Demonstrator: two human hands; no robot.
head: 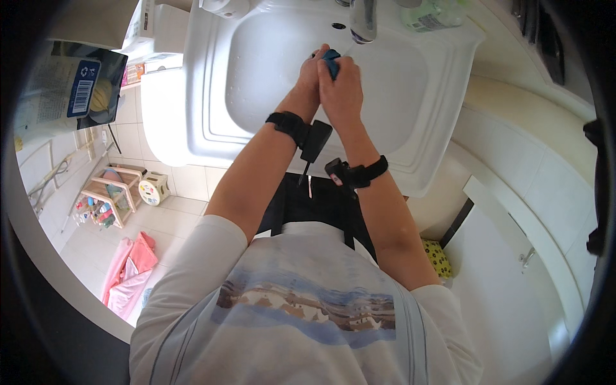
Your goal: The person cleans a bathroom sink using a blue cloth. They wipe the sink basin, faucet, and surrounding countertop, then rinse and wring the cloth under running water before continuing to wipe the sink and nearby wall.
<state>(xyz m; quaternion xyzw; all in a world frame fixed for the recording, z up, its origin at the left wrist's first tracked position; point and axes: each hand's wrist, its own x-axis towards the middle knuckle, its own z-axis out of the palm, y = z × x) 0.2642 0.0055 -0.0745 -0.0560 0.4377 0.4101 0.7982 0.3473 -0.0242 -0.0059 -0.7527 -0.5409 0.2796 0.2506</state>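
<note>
Both my hands are close together over the white washbasin (260, 91), a little below the chrome faucet (364, 21). Between them is a small dark teal piece of what looks like bunched cloth (330, 60); most of it is covered by fingers. My right hand (344, 82) grips it from the right, thumb along its near side. On the other side my left hand (310, 72) closes around it, the fingertips partly hidden. Each wrist wears a black strap with a small black device. A thin streak, perhaps water, shows beside the cloth.
A green-tinted bottle (430, 17) stands on the basin's back right, a white container (226, 7) on the back left. At the left hangs a dark package (72, 91) close to the camera. Pink cloths (130, 274), a small rack (113, 192) and a round stool (154, 187) are on the floor.
</note>
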